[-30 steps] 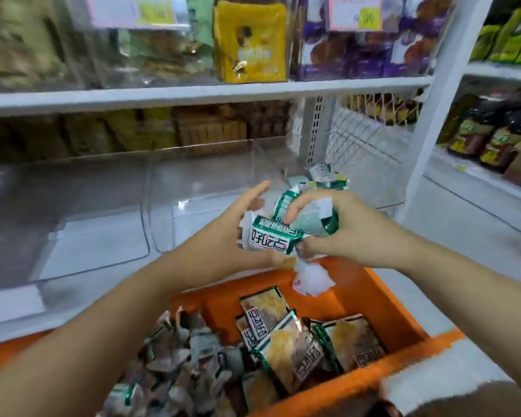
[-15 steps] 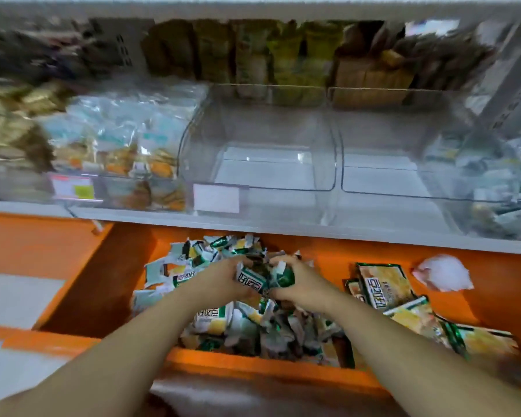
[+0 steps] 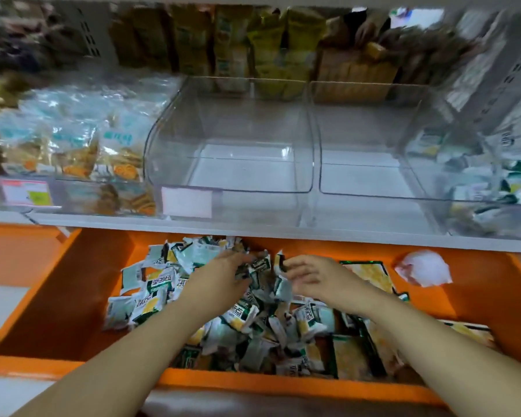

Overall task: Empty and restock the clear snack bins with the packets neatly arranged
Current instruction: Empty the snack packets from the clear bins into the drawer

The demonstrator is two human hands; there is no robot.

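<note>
Bins are counted how?

Two clear bins [image 3: 232, 182] are seen side by side on the shelf [image 3: 253, 233] beyond the hands, and both are seen empty.

And the packets?

Small packets [image 3: 155, 285] are heaped under and between both hands in one orange crate [image 3: 82, 296]. Too many are piled for a count. Their long axes are pointed every way, with no common direction kept. At least three larger packets [image 3: 370, 276] are laid flat to the right of the right hand, and one crumpled white wad [image 3: 423, 267] is seen farther right.

Hands?

Two. The left hand [image 3: 223, 276] is set fingers-down on the heap; whether anything is gripped cannot be told. The right hand [image 3: 316, 279] is held loosely spread, with nothing clasped.
</note>
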